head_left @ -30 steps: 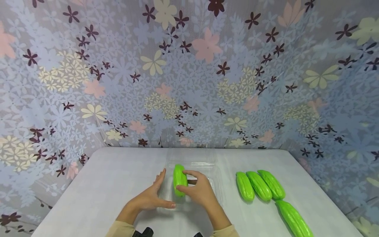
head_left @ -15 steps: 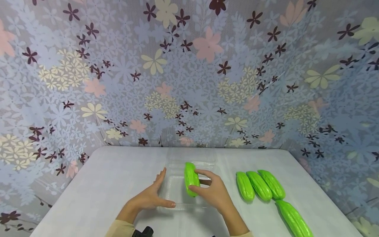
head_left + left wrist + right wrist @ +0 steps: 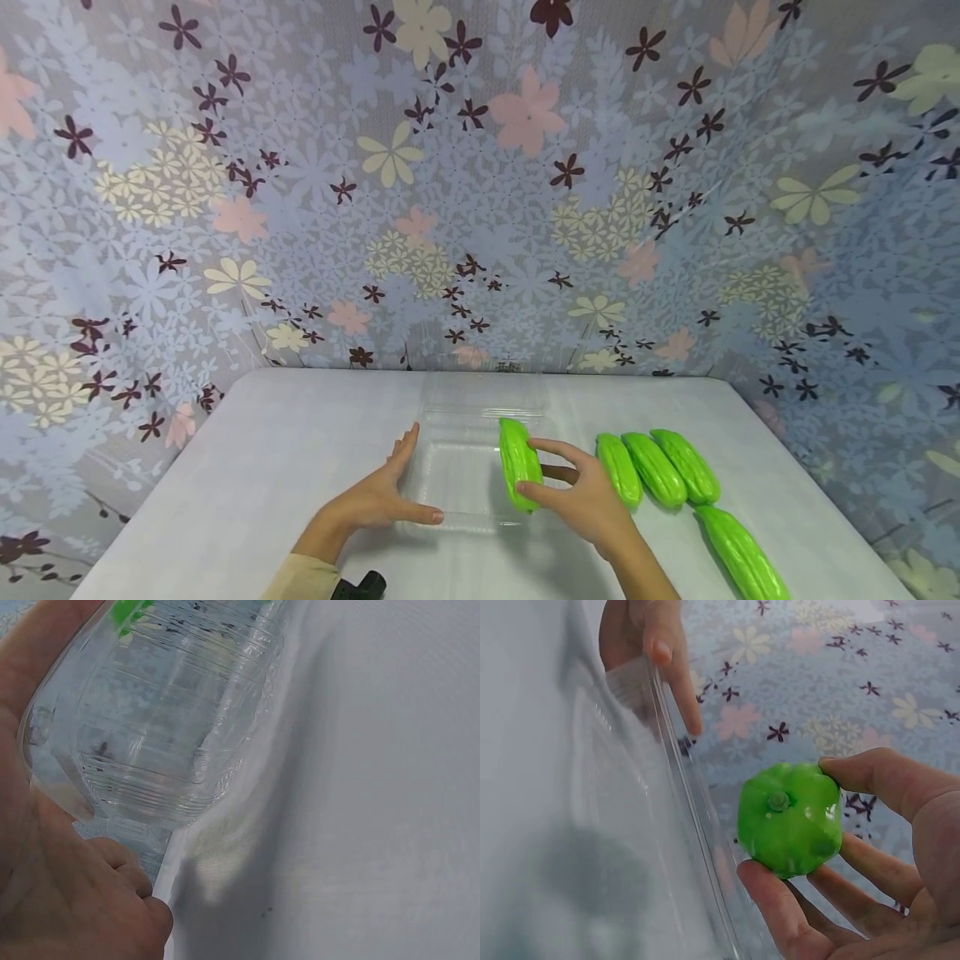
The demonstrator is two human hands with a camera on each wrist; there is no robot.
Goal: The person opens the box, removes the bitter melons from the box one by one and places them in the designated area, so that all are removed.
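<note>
A clear plastic container (image 3: 465, 477) stands on the white table, its clear lid (image 3: 483, 390) raised at the back. My left hand (image 3: 378, 493) rests against its left front corner, thumb along the front and straight fingers up the side. In the left wrist view, the corner (image 3: 150, 750) sits between thumb and fingers. With thumb and fingertips, my right hand (image 3: 581, 492) pinches a green ribbed vegetable-like piece (image 3: 520, 464) lengthwise over the container's right side. The right wrist view shows the lobed end of this green piece (image 3: 787, 821) with a round nub.
Right of the container, three similar green pieces (image 3: 655, 471) lie side by side on the white table (image 3: 300, 442). Another green piece (image 3: 741, 552) lies nearer the front right. A flower-patterned wall (image 3: 480, 208) rises behind the table.
My right hand has carried the green piece rightward, from the container's middle to its right side. The left hand has stayed at the corner.
</note>
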